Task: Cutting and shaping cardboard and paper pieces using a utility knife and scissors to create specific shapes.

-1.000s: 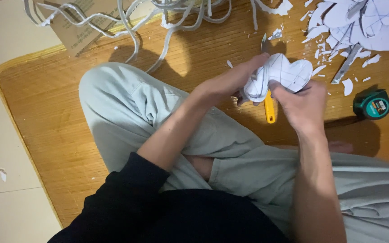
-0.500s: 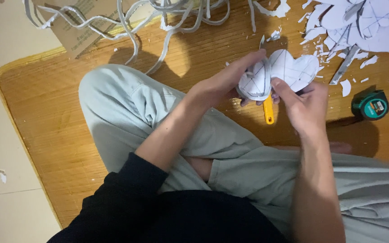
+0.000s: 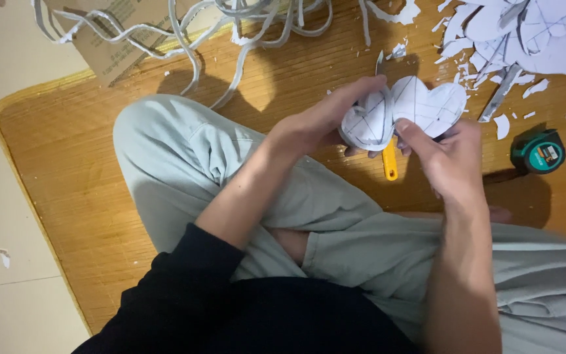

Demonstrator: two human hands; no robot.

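Both hands hold white heart-shaped paper cutouts (image 3: pixel 420 108) marked with pencil lines, above my crossed legs in pale green trousers (image 3: pixel 335 216). My left hand (image 3: pixel 322 121) grips the left side of the cutouts, fingers curled over the top edge. My right hand (image 3: pixel 447 157) pinches the lower right side, thumb on the front face. A yellow-handled utility knife (image 3: pixel 390 160) lies on the wooden mat just under the cutouts, its blade end showing above them.
A green tape measure (image 3: pixel 537 151) sits on the mat at the right. A pile of white paper cutouts and scraps (image 3: pixel 525 33) lies at top right. Long paper strips (image 3: pixel 230 26) and a cardboard piece (image 3: pixel 109 46) lie at the top. Pale floor tiles (image 3: pixel 8 249) border the mat's left.
The cutouts have been lifted slightly and fanned apart, so that a second heart shape shows to the right. Both hands stayed on them.
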